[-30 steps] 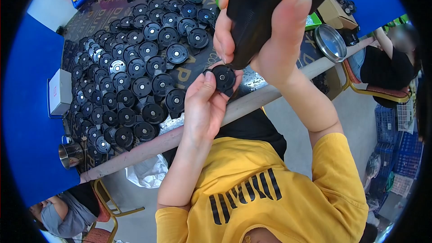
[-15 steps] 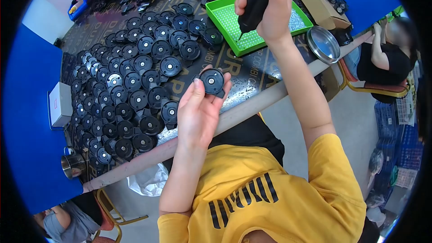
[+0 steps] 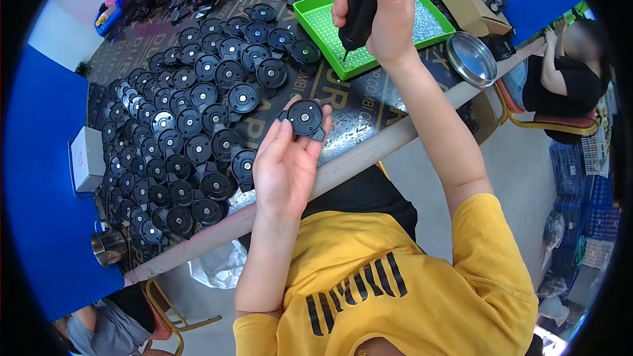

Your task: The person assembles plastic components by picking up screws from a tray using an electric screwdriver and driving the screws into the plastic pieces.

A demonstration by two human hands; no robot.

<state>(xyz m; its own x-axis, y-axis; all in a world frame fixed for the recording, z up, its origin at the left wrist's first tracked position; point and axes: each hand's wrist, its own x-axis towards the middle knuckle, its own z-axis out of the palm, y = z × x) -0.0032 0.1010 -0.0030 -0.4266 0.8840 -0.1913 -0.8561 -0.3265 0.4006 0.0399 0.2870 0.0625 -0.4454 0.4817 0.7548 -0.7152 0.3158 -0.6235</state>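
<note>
Worktable (image 3: pixel 356 107), black disc (image 3: pixel 305 117) across left fingers (image 3: pixel 314 149)

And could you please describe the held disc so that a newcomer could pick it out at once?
Find the big table strewn with black discs, and its pale rail by the yellow shirt. Just past the rail is the left hand, palm up. The held disc rests in that hand, while its neighbours lie on the table.

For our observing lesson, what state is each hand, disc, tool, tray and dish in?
Held disc: round face showing
Tool: tip apart from disc
Left hand: holding that disc
Right hand: gripping the tool
Tray: open, shiny bits inside
Dish: open
Other discs: spread over table
</note>
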